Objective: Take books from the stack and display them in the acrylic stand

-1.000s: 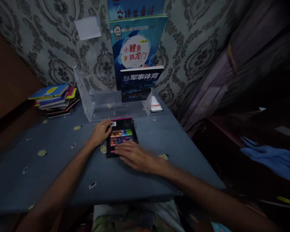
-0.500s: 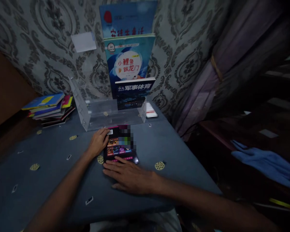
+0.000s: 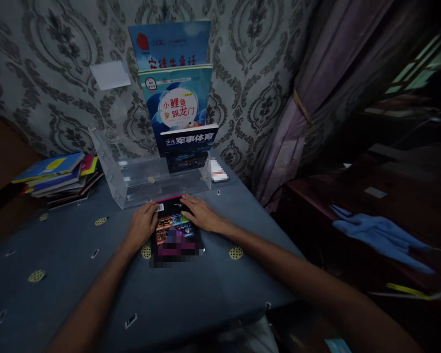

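Note:
A dark book [image 3: 169, 208] with a pink top edge, a barcode label and rows of small colourful pictures lies flat on the table. Its lower part is blurred by pixel blocks. My left hand [image 3: 142, 223] rests along its upper left edge, with the fingers stretched forward. At the upper right corner, my right hand [image 3: 202, 213] touches the cover, fingers extended and the thumb apart. Just beyond the book stands a clear plastic rack [image 3: 161, 189]. At its right end, three books stand upright in steps: a dark blue one [image 3: 187, 152], a teal one [image 3: 178, 105] and a blue one [image 3: 171, 44].
A pile of books [image 3: 59, 174] lies at the table's left back. A white item [image 3: 217, 170], partly pixelated, sits right of the rack. The blue-grey tablecloth [image 3: 191, 289] has pineapple prints. Beyond the table's right edge lie a blue glove [image 3: 378, 235] and a curtain [image 3: 290, 132].
My right hand has moved from the book's near edge up to its far right corner. My left hand stays at the left edge. The camera view has shifted to the right.

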Available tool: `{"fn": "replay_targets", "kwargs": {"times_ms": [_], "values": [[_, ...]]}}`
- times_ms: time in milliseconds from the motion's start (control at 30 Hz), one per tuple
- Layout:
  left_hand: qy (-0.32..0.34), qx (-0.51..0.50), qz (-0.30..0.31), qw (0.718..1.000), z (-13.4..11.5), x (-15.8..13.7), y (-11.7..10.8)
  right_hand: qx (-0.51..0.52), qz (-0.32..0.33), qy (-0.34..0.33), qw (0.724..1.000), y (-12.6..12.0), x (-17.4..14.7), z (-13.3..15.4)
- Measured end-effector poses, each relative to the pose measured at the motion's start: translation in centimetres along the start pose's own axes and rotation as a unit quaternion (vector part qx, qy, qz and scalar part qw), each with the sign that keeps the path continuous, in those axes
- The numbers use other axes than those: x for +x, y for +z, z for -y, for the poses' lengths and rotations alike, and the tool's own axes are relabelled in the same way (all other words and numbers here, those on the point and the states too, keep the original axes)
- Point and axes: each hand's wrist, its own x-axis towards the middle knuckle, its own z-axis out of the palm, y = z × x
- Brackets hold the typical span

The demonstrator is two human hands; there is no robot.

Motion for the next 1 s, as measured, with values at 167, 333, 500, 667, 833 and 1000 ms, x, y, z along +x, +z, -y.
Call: {"fn": "replay_targets", "kwargs": {"times_ms": [167,333,500,667,833,1000], "values": [[-0.01,0.017,0.001,1.0,0.0,-0.1,0.3,0.005,-0.029,-0.013,0.999,0.2,0.2,-1.3],[-0.024,0.044,0.019,0.999,-0.7,0.0,0.1,0.018,-0.02,-0.025,0.999,0.1,0.1,-1.6],[-0.038,0.061,0.029,0.997,-1.6,0.3,-0.1,0.049,-0.03,-0.046,0.997,0.1,0.4,-2.3],[-0.036,0.068,0.029,0.997,-1.7,0.5,-0.2,0.039,-0.037,-0.043,0.998,0.4,0.4,-2.3],[-0.038,0.061,0.031,0.997,-1.6,0.5,-0.1,0.012,-0.041,-0.036,0.998,0.3,0.3,-2.0],[-0.036,0.072,0.043,0.996,-1.8,0.6,-0.5,-0.013,-0.036,-0.024,0.999,0.2,0.4,-1.7]]}}
